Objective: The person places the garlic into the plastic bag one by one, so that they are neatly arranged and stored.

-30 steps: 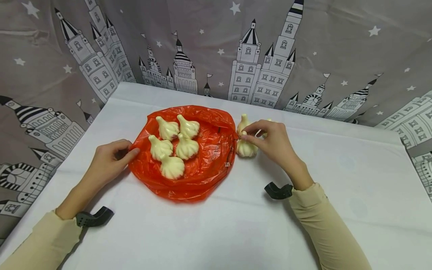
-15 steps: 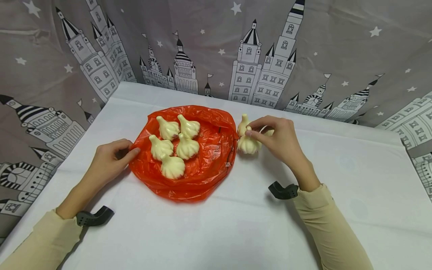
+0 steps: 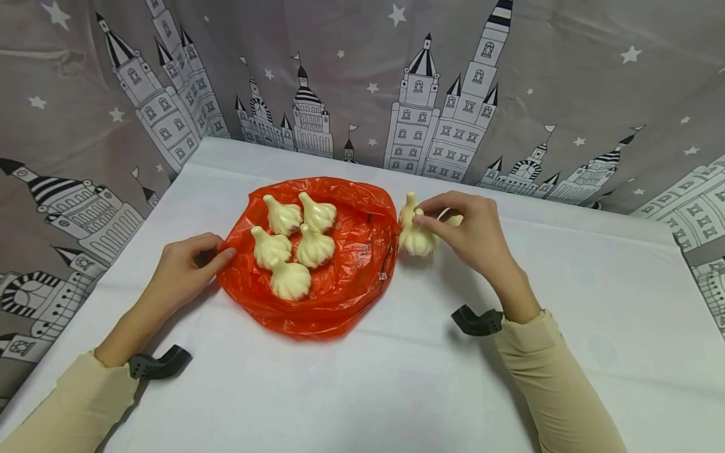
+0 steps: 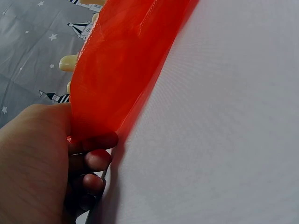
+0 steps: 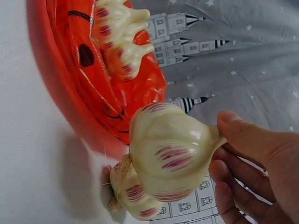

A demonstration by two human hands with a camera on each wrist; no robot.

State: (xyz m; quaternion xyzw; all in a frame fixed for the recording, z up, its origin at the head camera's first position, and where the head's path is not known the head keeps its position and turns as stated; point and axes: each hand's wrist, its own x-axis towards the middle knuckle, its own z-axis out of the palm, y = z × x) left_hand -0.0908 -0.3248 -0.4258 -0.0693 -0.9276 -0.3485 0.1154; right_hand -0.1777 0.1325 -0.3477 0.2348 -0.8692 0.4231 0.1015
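Pinching garlic bulb (image 3: 417, 241) by stem (image 5: 215, 136) w/ R fingers (image 3: 446, 201) nr red bag (image 3: 308, 323).

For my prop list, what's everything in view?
Bag: one, red, on the tablecloth
Garlic bulbs: five, cream, inside bag
Held bulb: one, purple-streaked cream, in right hand
Farther bulb: one, cream, beyond held bulb
Pale object: one, cream, mostly hidden behind right hand
Tablecloth: one, white, under bag
Backdrop: one, grey, castle-and-star print, behind tablecloth
Wrist cameras: two, black, one per wrist
Sleeves: two, beige, on forearms
Left hand: one, bare, pinching bag's left rim
Right hand: one, bare, pinching held bulb's stem
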